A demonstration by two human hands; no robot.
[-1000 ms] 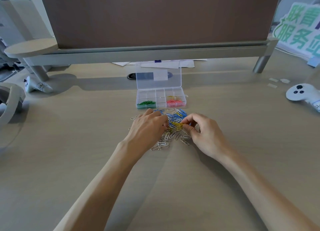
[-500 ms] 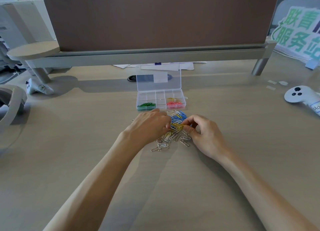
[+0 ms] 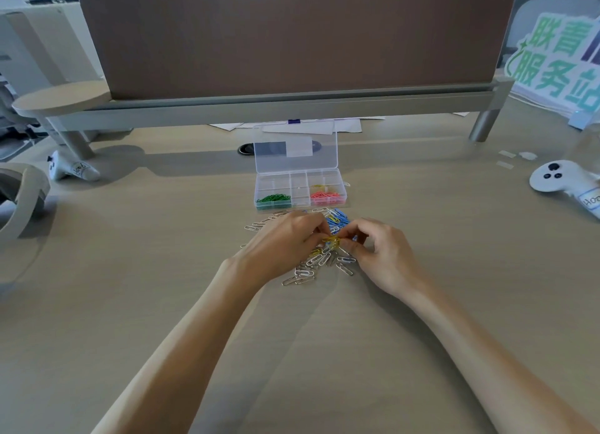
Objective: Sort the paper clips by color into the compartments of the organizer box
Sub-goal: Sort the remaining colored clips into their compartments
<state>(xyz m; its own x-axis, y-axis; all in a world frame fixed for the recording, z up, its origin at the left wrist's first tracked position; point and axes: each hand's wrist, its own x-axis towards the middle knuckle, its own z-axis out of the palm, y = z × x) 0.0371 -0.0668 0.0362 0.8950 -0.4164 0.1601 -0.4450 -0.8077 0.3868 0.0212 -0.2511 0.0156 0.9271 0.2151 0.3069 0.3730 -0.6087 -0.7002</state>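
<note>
Head view: the 2 hands, left hand [image 3: 285, 242] and right hand [image 3: 381, 255], pinch a small cluster of yellow clips [image 3: 332, 240] between curled fingertips, over the loose pile [image 3: 319, 261] of blue and silver clips on the table [image 3: 130, 303]. Just beyond it stands the organizer box [image 3: 300, 177], lid upright. Green clips [image 3: 273, 198] lie in its near-left compartment and pink clips [image 3: 325, 197] in its near-right.

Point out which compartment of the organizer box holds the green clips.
The near-left compartment, with green clips inside; the near-right one holds pink clips.
</note>
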